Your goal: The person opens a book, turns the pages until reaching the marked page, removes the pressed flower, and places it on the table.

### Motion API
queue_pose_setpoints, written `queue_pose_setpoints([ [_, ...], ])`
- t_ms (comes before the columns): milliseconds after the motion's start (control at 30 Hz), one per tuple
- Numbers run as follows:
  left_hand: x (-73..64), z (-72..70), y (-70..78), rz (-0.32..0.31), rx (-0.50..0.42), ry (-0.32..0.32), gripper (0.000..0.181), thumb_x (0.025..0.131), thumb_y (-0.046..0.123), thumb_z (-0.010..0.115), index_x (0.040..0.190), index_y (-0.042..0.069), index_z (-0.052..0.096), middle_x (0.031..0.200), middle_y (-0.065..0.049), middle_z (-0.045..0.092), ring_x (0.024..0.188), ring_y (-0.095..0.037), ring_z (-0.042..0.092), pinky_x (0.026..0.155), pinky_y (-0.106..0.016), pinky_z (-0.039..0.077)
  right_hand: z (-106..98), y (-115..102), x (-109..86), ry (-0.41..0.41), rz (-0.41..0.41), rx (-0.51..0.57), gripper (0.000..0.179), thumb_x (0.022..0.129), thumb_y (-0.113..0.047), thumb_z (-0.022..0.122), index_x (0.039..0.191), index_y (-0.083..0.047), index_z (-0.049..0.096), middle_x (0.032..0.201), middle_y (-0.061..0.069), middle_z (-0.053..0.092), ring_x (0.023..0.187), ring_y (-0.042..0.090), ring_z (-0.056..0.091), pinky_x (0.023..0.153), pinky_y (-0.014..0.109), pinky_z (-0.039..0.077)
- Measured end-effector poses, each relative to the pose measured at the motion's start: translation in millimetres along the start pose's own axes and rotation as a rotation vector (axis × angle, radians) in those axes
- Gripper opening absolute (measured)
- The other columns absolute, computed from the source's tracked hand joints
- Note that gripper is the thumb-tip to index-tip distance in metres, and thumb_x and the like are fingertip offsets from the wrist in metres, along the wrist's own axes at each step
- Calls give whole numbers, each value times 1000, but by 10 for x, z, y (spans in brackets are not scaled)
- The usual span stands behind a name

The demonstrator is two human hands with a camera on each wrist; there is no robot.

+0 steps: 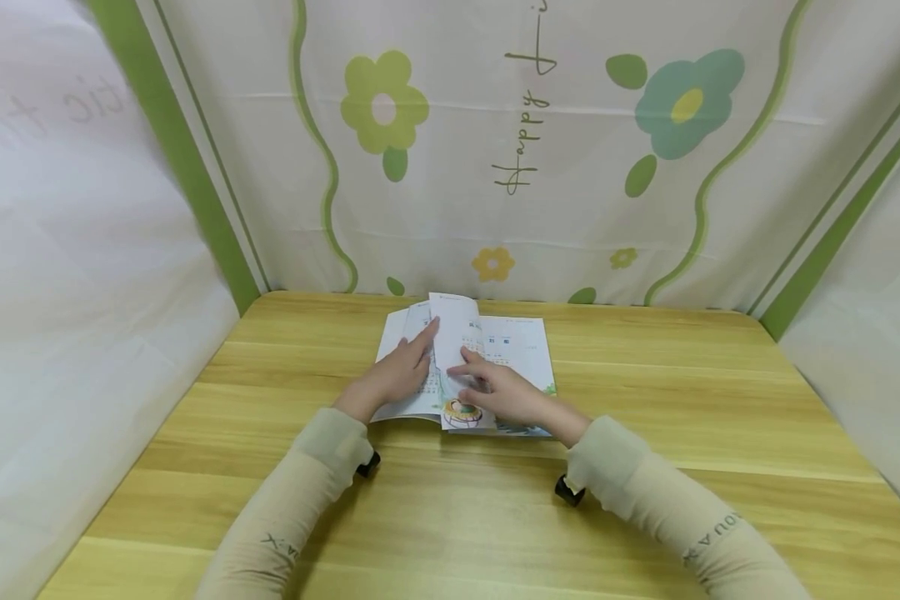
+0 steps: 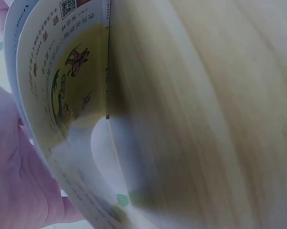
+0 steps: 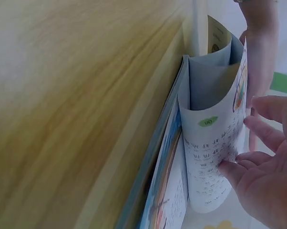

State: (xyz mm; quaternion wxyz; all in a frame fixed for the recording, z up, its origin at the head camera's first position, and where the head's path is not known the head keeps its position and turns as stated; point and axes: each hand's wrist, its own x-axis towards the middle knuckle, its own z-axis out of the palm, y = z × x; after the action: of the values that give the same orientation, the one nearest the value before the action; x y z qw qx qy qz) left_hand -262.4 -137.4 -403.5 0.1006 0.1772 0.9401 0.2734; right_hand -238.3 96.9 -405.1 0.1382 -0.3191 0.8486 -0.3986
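Note:
An open book point(image 1: 517, 350) with printed text and coloured pictures lies on the wooden table. Near its middle, one or more pages point(image 1: 453, 321) stand up in a curve; the right wrist view shows their curled lower edges point(image 3: 208, 138). My left hand point(image 1: 401, 371) lies over the left-hand pages, its forefinger stretched out against the raised page. In the left wrist view, that hand point(image 2: 19, 176) is partly hidden by a bent page point(image 2: 67, 90). With spread, slightly bent fingers, my right hand point(image 1: 502, 390) touches the raised page from the right. Its fingertips point(image 3: 229, 169) meet the printed side.
The wooden table point(image 1: 450, 517) extends around the book on all sides. Behind it hangs a white curtain point(image 1: 450, 225) with flower prints, and pale fabric walls point(image 1: 82, 250) stand at the left and right. Dark wrist devices point(image 1: 568, 490) sit below both sleeves.

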Motion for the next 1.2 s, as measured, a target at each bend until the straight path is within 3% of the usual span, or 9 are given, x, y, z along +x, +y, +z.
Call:
queue_pose_setpoints([
  [233,-9,7,21,6,36,12,52,112,29,24,164,23,29,167,-23,14,149,-53,18,119,-63,20,79,-44,30,-7,-19,-3,36,104,-11,60,139,-6,64,165,14,29,154,32,20,120,51,26],
  [400,-19,16,9,-2,43,8,56,112,45,28,163,23,31,167,-25,0,150,-49,17,118,-64,22,101,-64,40,-17,-19,-18,36,103,-9,58,139,-9,64,164,12,30,153,32,20,119,51,30],
  [567,-19,22,5,15,32,21,60,111,51,32,163,22,32,168,-18,-12,149,-52,17,116,-66,24,114,-89,59,-32,-25,-11,36,103,-9,58,138,-10,66,164,11,30,154,32,18,119,51,28],
  [733,-11,26,9,69,56,1,57,112,46,31,163,20,31,171,-7,1,147,-58,14,117,-69,18,125,-100,69,-40,-45,-26,34,103,-8,59,135,-9,67,162,13,33,153,31,20,119,50,29],
  [933,-13,27,15,63,51,-32,55,113,46,27,163,24,32,169,-6,15,146,-59,13,118,-68,15,87,-85,56,-60,-84,-47,32,103,-11,61,134,-10,68,161,13,37,151,28,29,112,45,42],
  [1033,-16,32,8,50,57,-32,56,112,47,27,164,26,29,169,-5,16,147,-57,13,118,-67,14,10,-62,30,-60,-106,-78,32,104,-12,60,135,-10,67,157,13,44,136,27,52,103,43,50],
  [1133,-21,32,6,37,66,-40,57,112,49,26,165,27,25,170,-5,15,147,-57,11,118,-68,14,-86,-19,-5,-51,-116,-118,34,104,-13,59,138,-10,66,153,12,50,129,29,57,104,46,48],
  [1200,-24,30,3,28,74,-46,58,112,50,27,165,27,24,170,-6,14,148,-56,10,119,-67,12,-148,21,-38,-45,-109,-145,37,104,-12,58,140,-10,64,152,11,51,133,30,54,109,49,45],
])
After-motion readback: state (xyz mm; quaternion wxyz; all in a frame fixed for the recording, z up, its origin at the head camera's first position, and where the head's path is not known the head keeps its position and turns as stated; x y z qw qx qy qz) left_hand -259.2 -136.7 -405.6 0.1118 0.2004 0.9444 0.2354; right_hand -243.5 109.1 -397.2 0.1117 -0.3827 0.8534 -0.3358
